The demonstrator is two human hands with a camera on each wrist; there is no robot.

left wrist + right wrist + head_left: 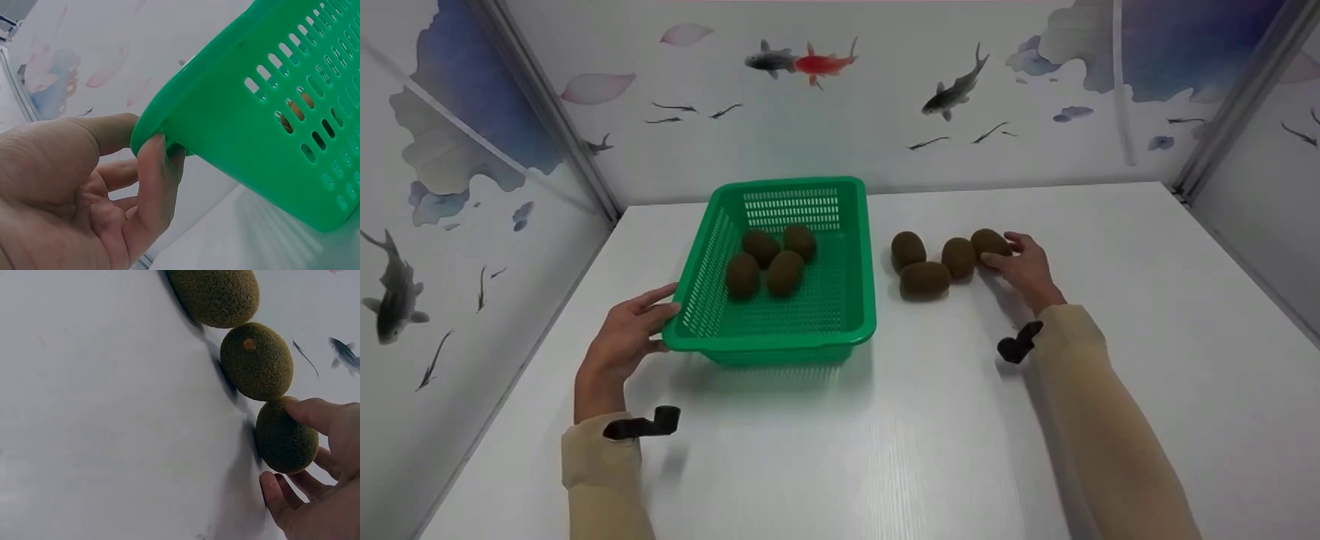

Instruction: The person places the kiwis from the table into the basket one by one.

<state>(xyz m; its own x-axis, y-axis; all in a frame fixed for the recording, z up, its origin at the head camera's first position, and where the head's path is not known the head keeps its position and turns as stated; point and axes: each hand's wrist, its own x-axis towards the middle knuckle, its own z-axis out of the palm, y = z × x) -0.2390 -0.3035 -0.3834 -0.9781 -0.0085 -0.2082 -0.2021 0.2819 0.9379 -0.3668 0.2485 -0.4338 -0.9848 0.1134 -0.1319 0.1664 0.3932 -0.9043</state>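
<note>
I see a brown kiwi (988, 241) pinched in the right hand (1029, 271), on the right of the white bench (945, 420), with three other kiwis (925, 281) just left of it. Further left, I see the left hand (622, 336) gripping the left edge of a green basket (780, 343) with four kiwis (785, 274) inside. Painted fish (956, 94) are on the far wall (840, 135).

A small walled booth (855, 127), fitted out like a recording station

White panels (697, 150) printed with fish (819, 64) and petals (598, 88) rise along the far, left and right edges of the white bench (930, 435); grey metal posts (552, 109) stand at its far corners, and small black cameras (1020, 342) sit at both sleeve cuffs (1069, 334).
</note>
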